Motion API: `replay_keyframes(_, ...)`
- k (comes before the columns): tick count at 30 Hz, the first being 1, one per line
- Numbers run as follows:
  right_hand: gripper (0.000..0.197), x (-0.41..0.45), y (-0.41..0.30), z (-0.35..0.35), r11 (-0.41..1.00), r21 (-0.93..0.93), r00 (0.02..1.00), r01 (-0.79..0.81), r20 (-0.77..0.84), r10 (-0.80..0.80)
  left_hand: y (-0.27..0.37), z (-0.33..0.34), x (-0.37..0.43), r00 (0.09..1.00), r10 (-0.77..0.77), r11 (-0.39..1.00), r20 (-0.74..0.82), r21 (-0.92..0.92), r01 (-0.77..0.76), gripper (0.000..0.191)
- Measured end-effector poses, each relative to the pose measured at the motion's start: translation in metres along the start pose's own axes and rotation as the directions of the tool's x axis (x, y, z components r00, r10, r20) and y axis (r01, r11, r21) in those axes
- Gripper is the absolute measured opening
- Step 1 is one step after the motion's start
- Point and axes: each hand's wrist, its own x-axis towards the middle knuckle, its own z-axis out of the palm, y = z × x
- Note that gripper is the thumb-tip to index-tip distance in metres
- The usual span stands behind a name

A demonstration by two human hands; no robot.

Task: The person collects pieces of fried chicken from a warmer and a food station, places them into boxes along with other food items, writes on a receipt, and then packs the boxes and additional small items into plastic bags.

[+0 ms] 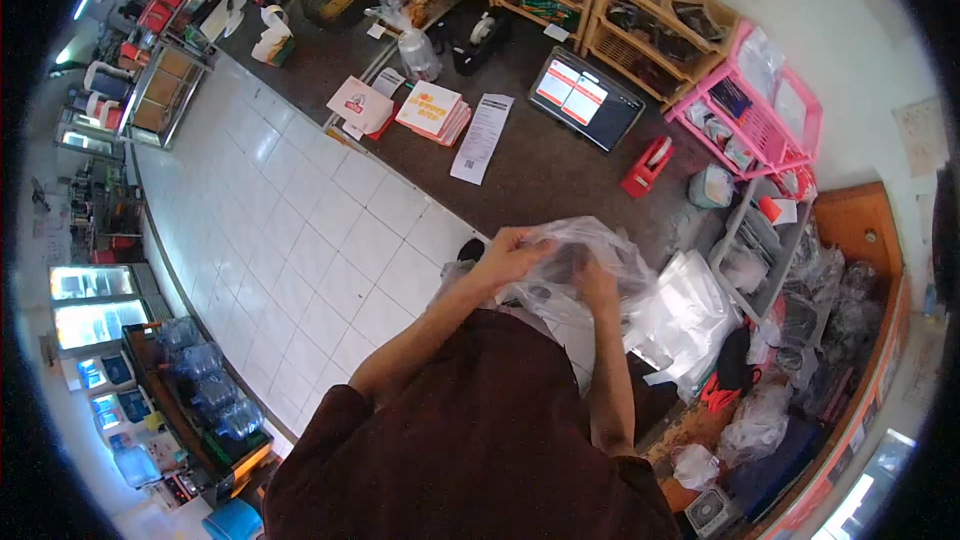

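Observation:
A clear, crinkled plastic bag (622,259) spreads between my two hands in front of my body. The fingers of my left hand (514,259) grip its left edge. My right hand (596,281) is at the bag's middle, with its fingers blurred behind or inside the thin plastic, so their exact hold is hidden. Just right of the bag lies a stack of white plastic bags (690,315). Beyond my hands, on the dark counter (547,199), are a long printed receipt (482,139), a tablet (586,99) with a lit screen and a red tape dispenser (646,166).
Printed paper food bags (431,112) and a tied plastic bag (418,52) rest farther left on the counter. Wooden racks (652,22) and a pink basket (750,112) line the back. At right stands a grey tray (757,255). White floor tiles (315,225) extend left.

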Motion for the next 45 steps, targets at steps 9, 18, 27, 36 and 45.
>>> replay_keyframes(9,0.055,0.064,-0.147,-0.074,0.785,0.505,0.793,0.359,0.277,-0.542,-0.087,-0.15,0.095,0.965,-0.191,0.89,-0.182,-0.447,0.092,0.055)
replay_keyframes(18,0.094,0.408,-0.24,-0.04,0.923,0.374,0.908,0.086,0.351,-0.227,-0.033,-0.249,0.159,0.916,-0.163,0.776,-0.367,-0.621,-0.111,0.073)
replay_keyframes(27,0.104,0.399,-0.229,0.0,0.793,0.573,0.762,-0.206,0.603,-0.237,-0.014,-0.281,0.186,0.961,-0.098,0.668,-0.259,-0.733,-0.13,0.063)
replay_keyframes(36,0.116,0.359,-0.23,-0.023,0.621,0.726,0.719,-0.297,0.598,-0.355,-0.044,-0.275,0.161,0.952,-0.141,0.788,-0.273,-0.613,-0.059,0.072)
replay_keyframes(45,0.12,0.22,-0.173,-0.033,-0.06,0.912,0.833,-0.405,0.342,-0.435,0.048,-0.211,0.09,0.953,-0.047,0.91,-0.298,0.381,0.165,0.105)
